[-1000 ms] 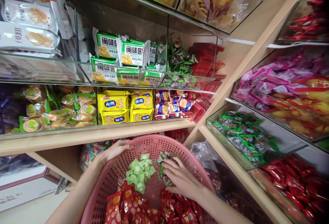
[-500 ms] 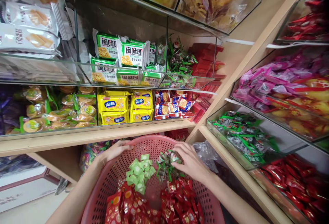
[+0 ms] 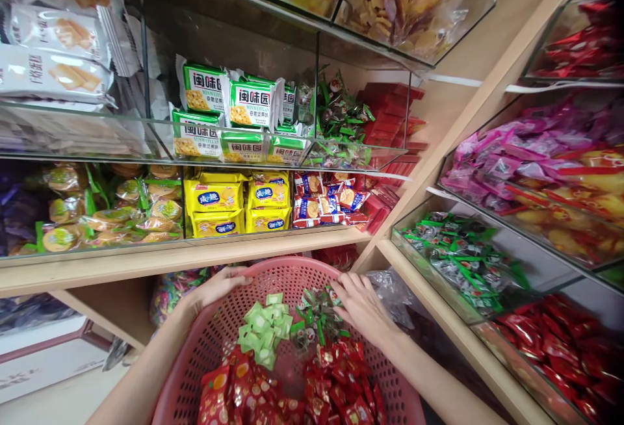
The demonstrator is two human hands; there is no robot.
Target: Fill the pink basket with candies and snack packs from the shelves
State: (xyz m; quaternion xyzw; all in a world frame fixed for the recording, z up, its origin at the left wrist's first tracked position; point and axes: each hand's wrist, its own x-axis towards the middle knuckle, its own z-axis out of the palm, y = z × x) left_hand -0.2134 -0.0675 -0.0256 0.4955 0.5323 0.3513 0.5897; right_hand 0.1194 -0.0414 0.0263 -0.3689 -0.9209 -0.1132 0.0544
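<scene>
A pink perforated plastic basket (image 3: 221, 337) is in front of me below the shelf. My left hand (image 3: 221, 287) is closed over its far left rim. At the far right rim rests my right hand (image 3: 363, 305), its fingers apart and stretched over the edge beside a pile of small green-and-clear wrapped candies (image 3: 319, 318); I see nothing held in it. Light-green small packets (image 3: 266, 329) form a heap left of these candies. Nearer me inside the basket lie red patterned packets (image 3: 238, 386) on the left and shiny red wrapped candies (image 3: 344, 379) on the right.
Above the basket runs a wooden shelf edge (image 3: 146, 266) with clear bins of green packs (image 3: 251, 103), yellow packs (image 3: 214, 194) and wrapped biscuits (image 3: 112, 214). To the right, angled bins hold green candies (image 3: 463, 259) and red candies (image 3: 560, 350). A white box (image 3: 43, 353) sits lower left.
My right hand has drawn back slightly to the right, off the green-and-clear candies, which now lie loose and a little more spread. My left hand has stayed on the rim.
</scene>
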